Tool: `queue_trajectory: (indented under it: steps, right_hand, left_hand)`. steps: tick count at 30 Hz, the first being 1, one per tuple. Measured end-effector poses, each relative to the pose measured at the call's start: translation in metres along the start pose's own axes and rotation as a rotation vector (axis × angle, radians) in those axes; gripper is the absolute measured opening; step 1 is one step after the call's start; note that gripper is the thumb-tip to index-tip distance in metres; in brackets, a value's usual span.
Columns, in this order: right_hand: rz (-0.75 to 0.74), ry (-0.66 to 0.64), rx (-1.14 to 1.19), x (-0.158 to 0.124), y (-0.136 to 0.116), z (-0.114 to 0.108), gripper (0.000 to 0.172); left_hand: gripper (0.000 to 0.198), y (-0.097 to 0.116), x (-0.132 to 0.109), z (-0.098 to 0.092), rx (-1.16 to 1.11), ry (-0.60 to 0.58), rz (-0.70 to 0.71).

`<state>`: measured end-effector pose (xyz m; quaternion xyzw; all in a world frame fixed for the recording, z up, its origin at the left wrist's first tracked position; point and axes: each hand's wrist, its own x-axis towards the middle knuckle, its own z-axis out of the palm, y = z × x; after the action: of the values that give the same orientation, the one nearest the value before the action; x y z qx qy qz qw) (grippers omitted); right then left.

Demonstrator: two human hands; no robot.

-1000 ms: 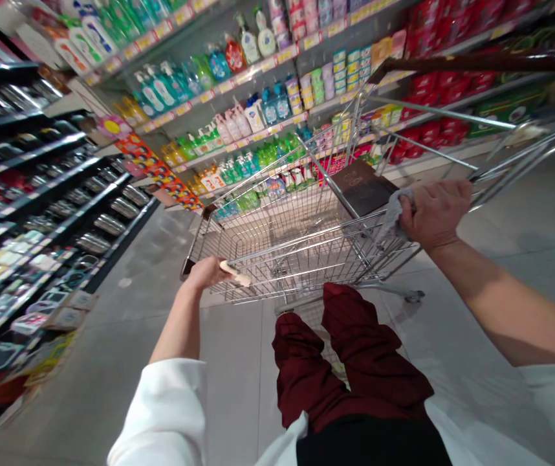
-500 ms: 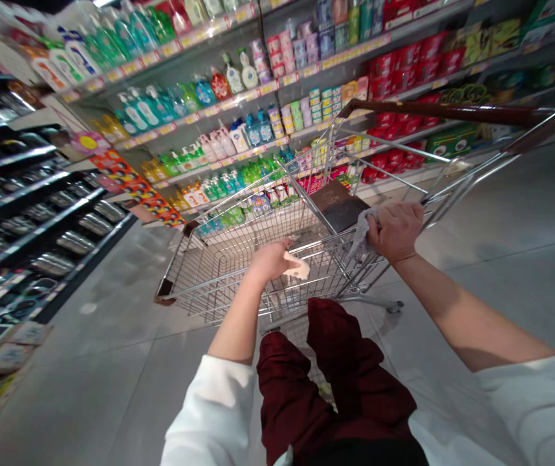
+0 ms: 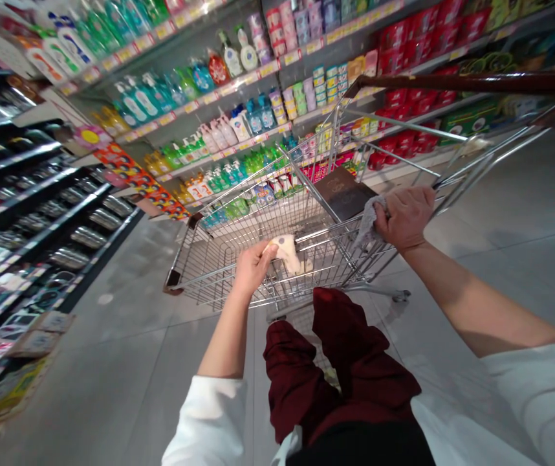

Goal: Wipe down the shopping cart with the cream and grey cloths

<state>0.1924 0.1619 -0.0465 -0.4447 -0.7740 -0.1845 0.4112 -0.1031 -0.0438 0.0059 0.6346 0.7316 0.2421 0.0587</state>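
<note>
A wire shopping cart [image 3: 219, 246] stands in front of me on the aisle floor, its dark red handle bar [image 3: 457, 83] at the upper right. My left hand [image 3: 252, 265] reaches over the cart's near rim and is closed on a pale cream cloth or packet [image 3: 287, 251] inside the basket. My right hand [image 3: 403, 217] is closed on a grey cloth [image 3: 369, 223] and pressed against the cart's frame next to the dark fold-down seat flap [image 3: 343, 193]. My dark red trousers show below the cart.
Shelves of coloured detergent and soap bottles [image 3: 195, 84] run along the far side, with red packages [image 3: 418, 39] to the right. Dark shelving with metal pots [image 3: 64, 213] lines the left. Boxes [image 3: 39, 323] sit at its foot. Grey tiled floor [image 3: 127, 349] lies around the cart.
My left hand moved from the cart's left rim corner rightward along it to the basket's middle, carrying the pale item. The right hand has stayed on the grey cloth.
</note>
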Motion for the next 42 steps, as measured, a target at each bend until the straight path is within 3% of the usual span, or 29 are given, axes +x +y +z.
queue_trajectory:
  steps: [3,5,7,11,14,18,21,24,30,34,37,42]
  right_hand:
    - [-0.033,0.055,-0.001,-0.001,0.000,0.001,0.036]
    - [-0.052,0.062,-0.011,0.000,-0.001,0.001,0.038]
    - [-0.048,0.064,-0.014,0.000,-0.001,0.001,0.039]
    - [-0.039,0.061,-0.016,0.000,-0.003,-0.001,0.041]
    - [-0.044,0.059,-0.031,0.000,-0.004,-0.003,0.041]
    - [-0.030,0.023,-0.024,0.001,-0.006,-0.006,0.039]
    - [-0.011,-0.003,-0.007,0.001,-0.006,-0.007,0.039]
    - [-0.020,-0.008,-0.030,0.000,-0.003,-0.004,0.038]
    - [-0.040,0.014,-0.076,-0.005,0.013,0.020,0.033]
    - [-0.061,0.079,-0.072,-0.008,0.022,0.036,0.032]
    - [-0.061,0.114,-0.054,-0.010,0.027,0.044,0.031]
    - [-0.041,0.178,-0.033,-0.012,0.029,0.049,0.035]
  left_hand:
    - [0.040,0.025,-0.015,-0.002,-0.112,0.067,0.255]
    - [0.033,0.041,-0.024,-0.008,-0.108,-0.045,0.407]
    - [0.030,0.051,-0.029,-0.013,-0.099,-0.116,0.472]
    - [0.044,0.056,-0.015,-0.002,0.005,0.005,0.344]
    - [0.064,0.061,0.008,0.020,0.255,-0.007,0.234]
    - [0.054,0.090,0.038,0.049,0.445,-0.016,0.158]
    - [0.055,0.116,0.054,0.065,0.414,-0.026,0.228]
    - [0.046,0.127,0.066,0.073,0.385,-0.044,0.254]
    - [0.035,0.100,0.071,0.061,0.319,-0.138,0.332]
    - [0.037,0.067,0.055,0.039,0.364,-0.179,0.253]
    - [0.032,0.030,0.032,0.020,0.401,-0.167,0.164]
    - [0.022,-0.052,-0.015,-0.021,0.460,-0.113,-0.008]
